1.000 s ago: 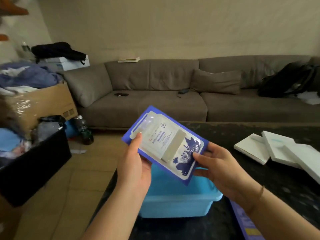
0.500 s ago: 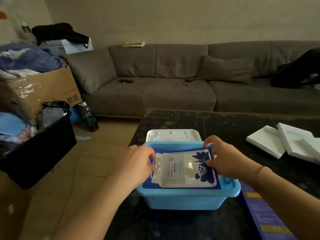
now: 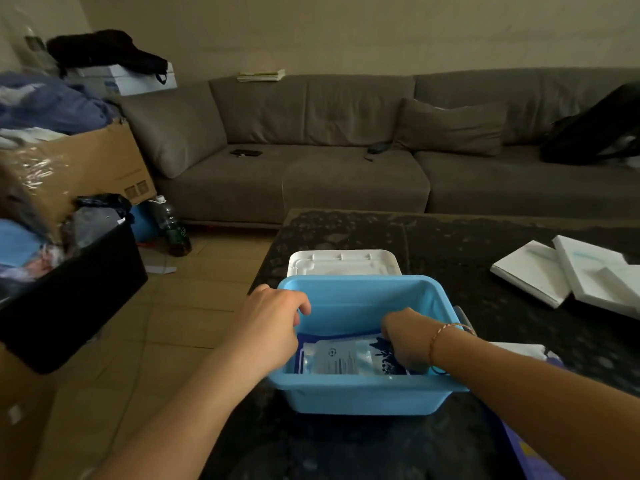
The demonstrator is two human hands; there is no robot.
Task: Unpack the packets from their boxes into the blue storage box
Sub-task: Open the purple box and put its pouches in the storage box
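1. Across the back of my view runs a long grey sofa (image 3: 346,161) with a matching cushion (image 3: 450,126) on its seat and a dark phone (image 3: 246,153) lying flat further left.
2. Below it, I see a dark speckled table (image 3: 485,271) filling the lower right, and everything I am working with sits on it.
3. At the left edge, a cardboard box (image 3: 79,168) heaped with clothes stands behind a black bin (image 3: 69,299), with a dark bottle (image 3: 173,226) upright on the floor near them.
4. Near the front of the table sits the blue storage box (image 3: 363,393), open-topped; its white lid (image 3: 343,263) lies flat just behind it, touching the far wall or nearly so.
5. To the right, well apart from the storage box, white flat boxes (image 3: 568,275) lie overlapping one another.
6. My left hand (image 3: 266,327) rests over the left wall of the storage box, fingers curled inward over the rim; whether they pinch the packet's edge I cannot tell.
7. My right hand (image 3: 405,337) reaches down inside at the right, fingers bent and gripping the packet's right end.
8. Lying low inside the storage box, toward the near wall, is the packet (image 3: 337,358): pale with dark blue print, on a blue backing.
9. On my right wrist is a thin bracelet (image 3: 446,332).
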